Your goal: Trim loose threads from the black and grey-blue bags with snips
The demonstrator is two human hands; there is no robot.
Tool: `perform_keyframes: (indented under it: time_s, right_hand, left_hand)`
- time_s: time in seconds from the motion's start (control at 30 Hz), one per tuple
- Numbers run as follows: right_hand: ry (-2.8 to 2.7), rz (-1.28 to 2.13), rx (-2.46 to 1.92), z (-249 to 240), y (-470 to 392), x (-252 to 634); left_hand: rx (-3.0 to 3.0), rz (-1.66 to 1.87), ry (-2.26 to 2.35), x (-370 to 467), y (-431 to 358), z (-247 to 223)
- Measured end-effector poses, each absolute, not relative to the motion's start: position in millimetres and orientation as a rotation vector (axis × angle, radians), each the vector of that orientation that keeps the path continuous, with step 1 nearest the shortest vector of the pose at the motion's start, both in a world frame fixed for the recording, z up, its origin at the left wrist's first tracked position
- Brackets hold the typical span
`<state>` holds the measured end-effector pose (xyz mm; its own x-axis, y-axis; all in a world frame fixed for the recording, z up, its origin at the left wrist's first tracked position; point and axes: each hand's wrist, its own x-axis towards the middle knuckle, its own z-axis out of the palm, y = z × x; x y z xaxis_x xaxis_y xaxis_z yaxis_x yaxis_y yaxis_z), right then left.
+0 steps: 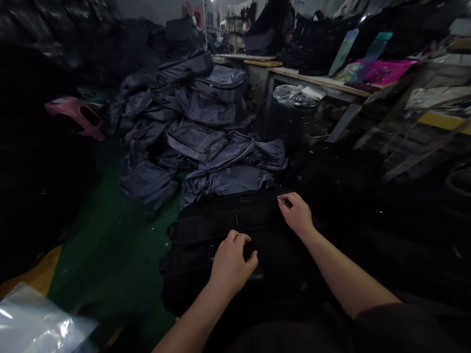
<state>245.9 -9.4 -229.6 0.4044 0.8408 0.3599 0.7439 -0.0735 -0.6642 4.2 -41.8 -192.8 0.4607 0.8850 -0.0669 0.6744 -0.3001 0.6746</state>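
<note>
A black bag [206,220] with straps lies flat in front of me, its lower part lost in shadow. Over its middle, my left hand [233,260] is curved with thumb and fingers apart; the dark area between them shows no distinct object. Near the bag's far right edge, my right hand [294,211] is closed in a pinch on a small dark tool with a thin tip, too small to name for certain.
Grey-blue bags [217,137] are heaped beyond the black bag. A pink stool [79,115] stands left on the green floor [121,245]. A lined bin [294,113] and a table [320,83] with a magenta basket [390,72] are back right; clear plastic [40,323] lies lower left.
</note>
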Motion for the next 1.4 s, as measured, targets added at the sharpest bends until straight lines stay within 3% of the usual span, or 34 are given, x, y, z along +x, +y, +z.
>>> perform_keyframes:
  time_s: [0.57, 1.07, 1.4]
  right_hand:
    - [-1.363, 0.17, -1.836, -227, -11, 247]
    - [-1.367, 0.172, -1.839, -228, -12, 247]
    - [-1.372, 0.156, -1.851, -230, -13, 249]
  left_hand:
    - [1.275, 0.49, 1.233, -18, -28, -201]
    - [1.367, 0.418, 1.253, -18, -28, -197]
    - [1.5, 0.609, 1.412, -42, -37, -191]
